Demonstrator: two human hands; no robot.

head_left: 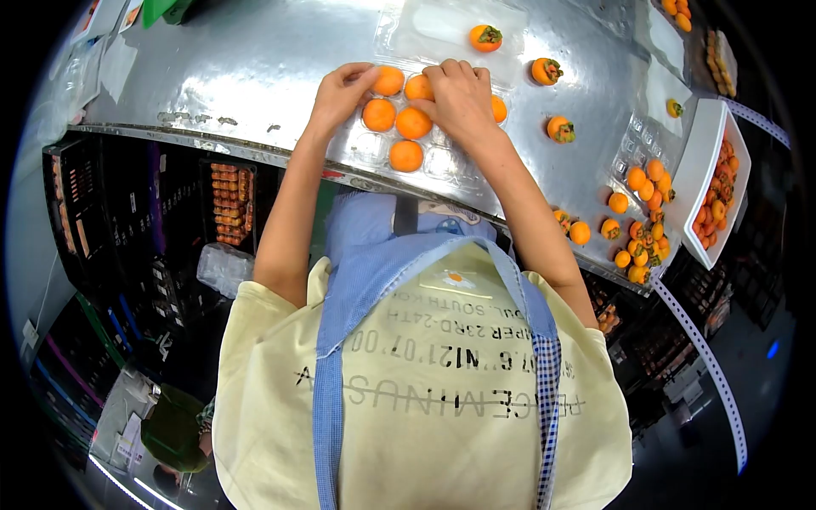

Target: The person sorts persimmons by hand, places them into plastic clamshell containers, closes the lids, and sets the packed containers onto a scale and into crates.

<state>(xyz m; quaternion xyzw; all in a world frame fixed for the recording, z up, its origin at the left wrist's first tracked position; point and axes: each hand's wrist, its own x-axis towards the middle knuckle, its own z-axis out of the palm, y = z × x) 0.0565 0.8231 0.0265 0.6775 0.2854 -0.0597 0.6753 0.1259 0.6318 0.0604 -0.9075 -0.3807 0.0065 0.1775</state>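
Several orange persimmons [413, 123] sit in the cups of a clear plastic tray [443, 160] near the front edge of the metal table. My left hand [343, 95] reaches in from the left, its thumb and fingers at the side of the upper-left persimmon [388, 81]. My right hand [460, 95] is bent over the tray's upper right part, its fingers on another persimmon [419, 87] that is partly covered. One more persimmon [499, 108] shows just right of my right hand.
Loose persimmons [485, 38] lie beyond and right of the tray, with a cluster [654, 180] near the right edge. A white box [699, 172] full of persimmons stands at the far right. Clear packaging [416, 34] lies behind the tray. A person with a green cap [177, 429] is at lower left.
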